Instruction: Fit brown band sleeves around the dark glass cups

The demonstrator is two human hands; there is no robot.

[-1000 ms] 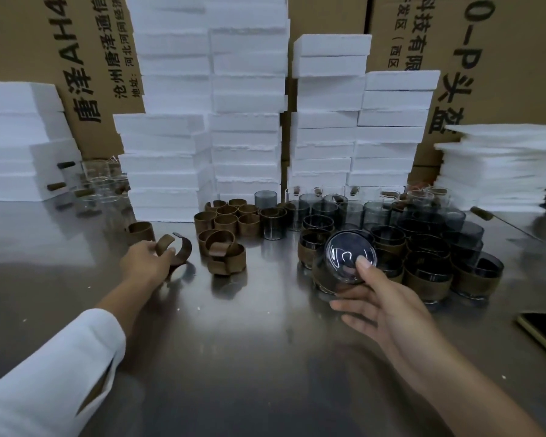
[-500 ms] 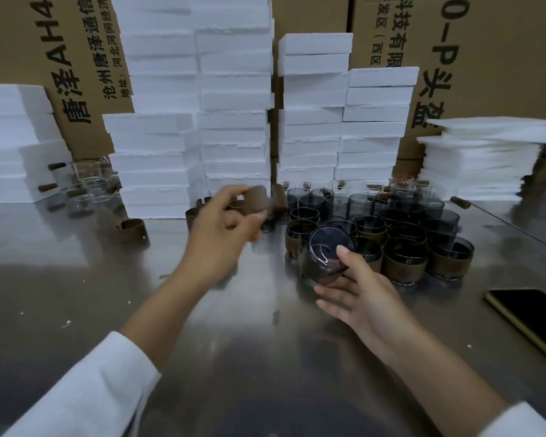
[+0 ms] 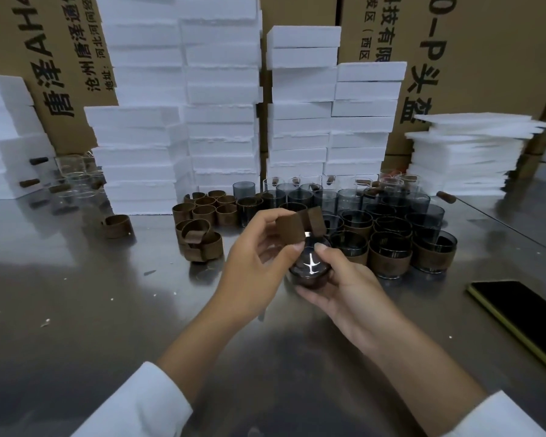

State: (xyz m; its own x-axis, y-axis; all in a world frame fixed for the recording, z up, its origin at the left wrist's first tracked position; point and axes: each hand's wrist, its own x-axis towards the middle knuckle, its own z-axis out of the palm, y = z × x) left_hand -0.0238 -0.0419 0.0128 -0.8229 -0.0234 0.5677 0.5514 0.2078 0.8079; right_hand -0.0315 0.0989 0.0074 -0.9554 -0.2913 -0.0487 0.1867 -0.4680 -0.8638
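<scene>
Loose brown sleeves (image 3: pixel 199 241) lie heaped on the steel desk (image 3: pixel 76 294), left of centre. The left hand (image 3: pixel 259 263) pinches an opened brown band sleeve (image 3: pixel 300 228) between thumb and fingers, just above a tipped dark glass cup (image 3: pixel 309 268) that the right hand (image 3: pixel 350 291) cradles in curled fingers. Sleeved cups (image 3: pixel 391 250) stand grouped just beyond, rightward.
</scene>
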